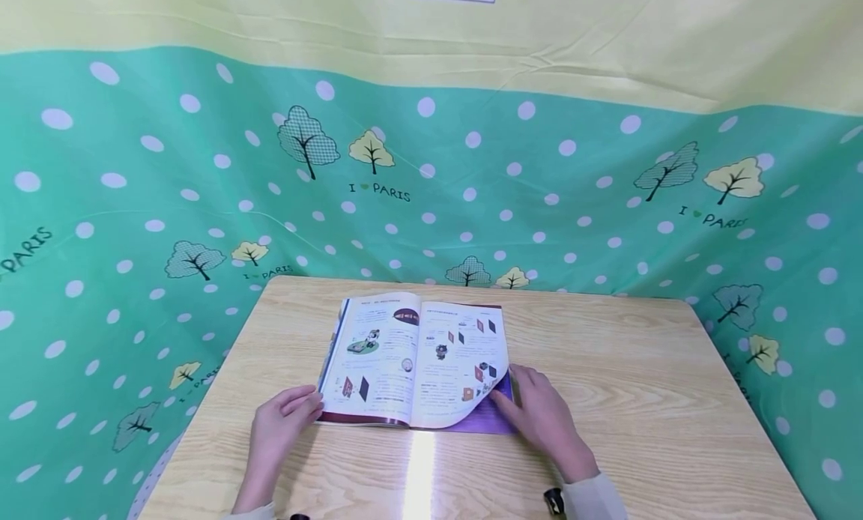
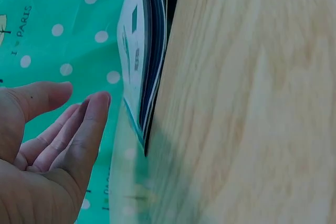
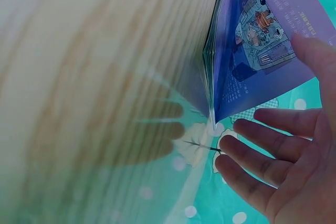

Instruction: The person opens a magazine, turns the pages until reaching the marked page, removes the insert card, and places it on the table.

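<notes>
While an open, glossy illustrated magazine (image 1: 414,359) lies flat near the middle of the pale wood-grain counter (image 1: 640,400), both hands sit at its near corners. The left hand (image 1: 278,424) rests on the counter just beside the magazine's near left corner, fingers relaxed and loosely extended; the head view suggests the fingertips touch the page edge, though the left wrist view shows a slight gap, so contact cannot be confirmed, and it holds nothing. The right hand (image 1: 539,415) lies at the near right corner, fingers mostly straight, where the right-hand white page (image 1: 465,355) curls upward off a purple page (image 3: 262,40) beneath; the thumb appears to press the lifted sheet, but whether it is truly pinched cannot be told. By my judgement, a page turn is in hand, at its very start: the corner is raised, nothing more. Carrying it over would seem to call for a firmer hold on that single sheet and a steadying touch on the left side. No containers appear on the counter. A green polka-dot cloth printed with trees (image 1: 472,190) hangs behind and around the counter.
</notes>
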Tool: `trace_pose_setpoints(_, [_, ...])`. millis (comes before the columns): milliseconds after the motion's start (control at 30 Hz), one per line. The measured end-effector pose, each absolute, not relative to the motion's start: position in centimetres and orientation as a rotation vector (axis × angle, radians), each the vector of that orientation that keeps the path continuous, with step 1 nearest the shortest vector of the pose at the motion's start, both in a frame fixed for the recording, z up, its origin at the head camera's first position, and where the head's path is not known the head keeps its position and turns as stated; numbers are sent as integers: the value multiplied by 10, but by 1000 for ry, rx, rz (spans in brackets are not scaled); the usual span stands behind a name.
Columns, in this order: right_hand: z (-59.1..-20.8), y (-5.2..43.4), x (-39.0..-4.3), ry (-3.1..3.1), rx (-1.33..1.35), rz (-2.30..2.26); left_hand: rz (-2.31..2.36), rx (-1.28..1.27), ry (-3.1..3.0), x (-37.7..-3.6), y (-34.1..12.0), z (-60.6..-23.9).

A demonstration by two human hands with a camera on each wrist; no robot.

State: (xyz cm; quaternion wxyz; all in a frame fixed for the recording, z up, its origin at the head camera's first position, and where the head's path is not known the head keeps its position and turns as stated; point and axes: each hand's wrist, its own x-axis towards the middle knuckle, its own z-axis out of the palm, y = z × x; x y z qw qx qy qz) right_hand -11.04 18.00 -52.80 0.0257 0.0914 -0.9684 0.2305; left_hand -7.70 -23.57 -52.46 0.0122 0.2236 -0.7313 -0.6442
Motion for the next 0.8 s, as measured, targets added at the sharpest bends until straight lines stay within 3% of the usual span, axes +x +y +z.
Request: trace_pose_setpoints(800, [-526, 143, -118, -2900, 611, 682, -2314, 367, -2187, -98, -168, -508])
